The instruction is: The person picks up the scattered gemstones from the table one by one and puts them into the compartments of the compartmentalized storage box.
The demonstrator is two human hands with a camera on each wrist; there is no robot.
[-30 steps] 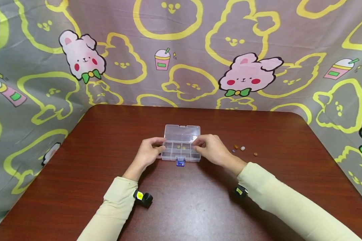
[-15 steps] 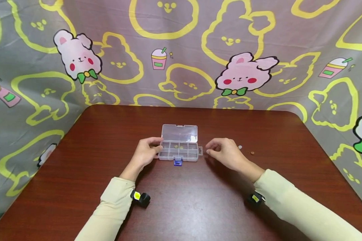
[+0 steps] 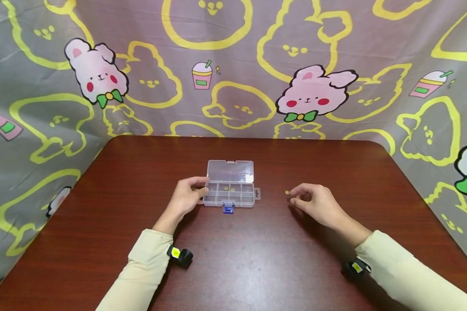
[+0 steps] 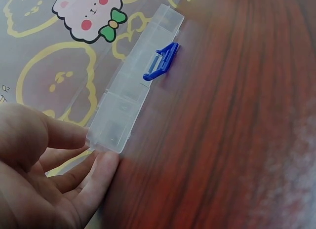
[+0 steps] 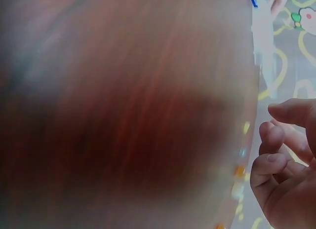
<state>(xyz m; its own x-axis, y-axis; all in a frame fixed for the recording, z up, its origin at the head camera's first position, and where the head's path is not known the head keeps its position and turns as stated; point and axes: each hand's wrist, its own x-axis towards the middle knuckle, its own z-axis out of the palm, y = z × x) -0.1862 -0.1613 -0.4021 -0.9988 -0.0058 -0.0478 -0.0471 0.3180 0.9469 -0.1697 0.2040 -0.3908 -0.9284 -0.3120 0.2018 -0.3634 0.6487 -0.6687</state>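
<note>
A clear plastic compartment box (image 3: 228, 199) lies on the table with its lid (image 3: 230, 172) raised at the back and a blue latch (image 3: 228, 209) in front. Two small yellowish stones (image 3: 232, 189) sit in its back row of compartments. My left hand (image 3: 187, 196) holds the box's left end between thumb and fingers, as the left wrist view (image 4: 64, 174) also has it. Right of the box, my right hand (image 3: 317, 203) hovers with thumb and index finger apart, fingertips right beside a small yellow stone (image 3: 287, 192). Nothing shows between those fingers.
In the right wrist view an orange stone (image 5: 240, 171), a whitish stone (image 5: 237, 190) and a bluish stone (image 5: 242, 152) lie in a line near the hand; the head view has them hidden behind it. A patterned cloth (image 3: 241, 103) hangs behind the brown table (image 3: 159, 160).
My right hand has left the box's right side and moved right, to the loose stones, uncovering the hang tab. My left hand stays on the box.
</note>
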